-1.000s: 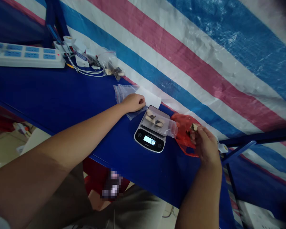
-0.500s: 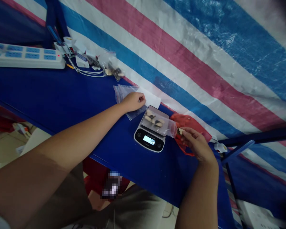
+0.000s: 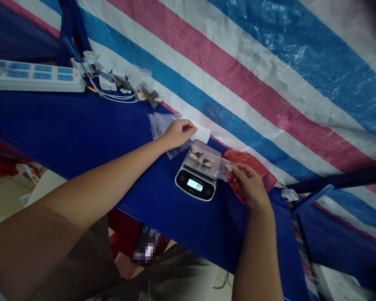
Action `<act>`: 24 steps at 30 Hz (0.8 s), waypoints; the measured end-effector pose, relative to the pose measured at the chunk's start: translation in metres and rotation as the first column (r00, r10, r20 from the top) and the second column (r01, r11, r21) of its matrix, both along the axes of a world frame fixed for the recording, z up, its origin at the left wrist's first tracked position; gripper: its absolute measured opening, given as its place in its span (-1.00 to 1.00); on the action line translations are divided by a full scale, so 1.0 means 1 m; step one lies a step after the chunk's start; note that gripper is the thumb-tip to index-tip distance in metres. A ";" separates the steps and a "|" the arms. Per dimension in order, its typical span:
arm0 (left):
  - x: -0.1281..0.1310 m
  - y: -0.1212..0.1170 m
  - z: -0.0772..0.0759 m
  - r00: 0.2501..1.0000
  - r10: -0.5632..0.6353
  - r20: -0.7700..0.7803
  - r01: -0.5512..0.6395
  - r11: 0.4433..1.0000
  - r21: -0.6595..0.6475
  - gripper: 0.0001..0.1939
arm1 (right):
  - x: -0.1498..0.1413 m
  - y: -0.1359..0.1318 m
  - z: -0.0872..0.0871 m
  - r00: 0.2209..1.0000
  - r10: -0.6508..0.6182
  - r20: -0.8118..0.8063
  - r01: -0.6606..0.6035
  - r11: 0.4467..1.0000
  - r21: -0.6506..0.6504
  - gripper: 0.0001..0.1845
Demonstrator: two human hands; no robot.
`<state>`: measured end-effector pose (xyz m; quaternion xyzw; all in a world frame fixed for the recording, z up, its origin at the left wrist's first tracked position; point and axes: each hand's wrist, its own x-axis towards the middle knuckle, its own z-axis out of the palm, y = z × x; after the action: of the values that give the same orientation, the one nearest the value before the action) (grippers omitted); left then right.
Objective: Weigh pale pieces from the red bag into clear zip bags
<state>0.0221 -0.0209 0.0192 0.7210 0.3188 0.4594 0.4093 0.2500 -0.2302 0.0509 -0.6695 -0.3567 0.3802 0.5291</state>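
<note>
A white and black kitchen scale point(image 3: 196, 184) stands on the blue table, its display reading about 9.4. On its pan lies a clear zip bag point(image 3: 217, 167) holding several pale and dark dried slices point(image 3: 202, 158), perhaps mushroom. My right hand point(image 3: 249, 182) pinches one small pale dried slice point(image 3: 229, 167) at the bag's mouth, to the right of the scale. My left hand point(image 3: 181, 133) is loosely closed with nothing visible in it, above the flat clear zip bags point(image 3: 160, 124) and a white paper point(image 3: 202, 133).
Behind my right hand lies a red plastic bag point(image 3: 266, 173). At the back left are a filled clear bag point(image 3: 146, 85), cables, a screwdriver and a white power strip point(image 3: 50, 85). A striped tarp point(image 3: 207, 54) slopes along the table's back edge.
My right hand has moved left with the dried slice, bringing it to the bag's mouth. My left hand has shifted slightly right, its fingers a little straighter.
</note>
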 end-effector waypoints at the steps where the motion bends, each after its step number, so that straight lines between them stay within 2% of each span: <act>1: 0.002 -0.004 0.001 1.000 -0.005 0.030 0.005 1.000 -0.013 -0.79 | -0.002 0.001 -0.001 1.000 -0.001 -0.015 0.001 1.000 0.005 -0.54; 3: 0.007 -0.014 0.003 0.997 -0.006 0.071 0.008 1.000 -0.017 -0.78 | -0.005 0.003 -0.004 0.999 0.012 -0.040 -0.011 1.000 0.014 -0.58; 7: 0.014 -0.028 0.001 0.995 -0.006 0.097 0.005 1.000 0.007 -0.74 | -0.011 0.005 -0.005 0.992 0.115 -0.059 -0.117 0.993 -0.025 -0.58; 9: 0.016 -0.029 -0.001 0.993 -0.015 0.117 0.013 1.000 0.011 -0.73 | -0.010 0.005 -0.003 0.996 0.075 -0.044 -0.077 0.996 -0.035 -0.56; 12: 0.015 -0.019 -0.005 0.983 0.018 0.181 -0.017 1.000 -0.010 -0.72 | -0.001 0.004 -0.001 0.994 -0.112 0.006 0.112 0.993 0.029 -0.54; 14: 0.014 -0.009 -0.007 0.972 0.078 0.222 -0.071 0.997 -0.042 -0.73 | 0.004 0.004 -0.001 0.984 -0.180 0.012 0.179 0.981 0.069 -0.54; 18: 0.010 0.008 -0.010 0.954 0.165 0.252 -0.150 0.986 -0.077 -0.72 | 0.008 0.004 -0.005 0.989 -0.146 0.007 0.145 0.988 0.050 -0.57; 24: 0.006 0.010 -0.010 0.954 0.154 0.259 -0.142 0.988 -0.064 -0.67 | 0.006 0.003 -0.003 0.994 -0.103 -0.024 0.104 0.994 0.022 -0.54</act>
<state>0.0281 -0.0107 0.0091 0.6185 0.3249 0.5732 0.4282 0.2563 -0.2271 0.0479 -0.6766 -0.3198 0.3557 0.5598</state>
